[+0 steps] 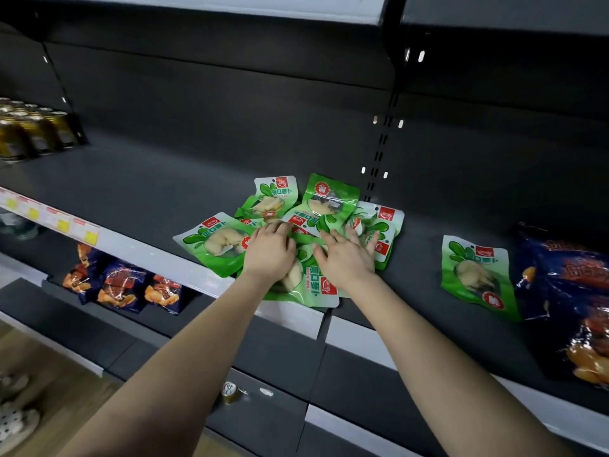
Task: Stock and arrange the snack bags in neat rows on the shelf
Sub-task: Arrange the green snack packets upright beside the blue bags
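Head view of a store rack. Across mid-frame, dark grey matte shelf (148, 179), edged in front by a pale strip (164, 258) bearing yellow-and-white price tags (49, 219) at left. Behind, dark back panel (230, 94) with a slotted upright (382, 143) right of centre. Along the top edge, underside of a higher board (263, 8).

At centre, near the front edge of the shelf, loose pile of green bags (326, 199), overlapping at mixed angles, the nearest one overhanging the strip. On the middle of the pile, left hand (268, 250), palm down, fingers loosely bent, tips resting on the bags. Just beside it, right hand (346, 258), palm down, fingers straight and spread, pressing flat on the right part of the pile. No bag clasped by either.

Right of the pile and well apart from it, lone bag (478, 275) of the same green kind, lying flat. At far right, just beside that, large blue packs (570, 308).

Upper left, gold cans (33, 130) in rows at the far end of the same shelf. Lower left, lower tier (82, 331) with small blue packets (122, 288) side by side. Bottom left corner, wood-toned floor (49, 367).
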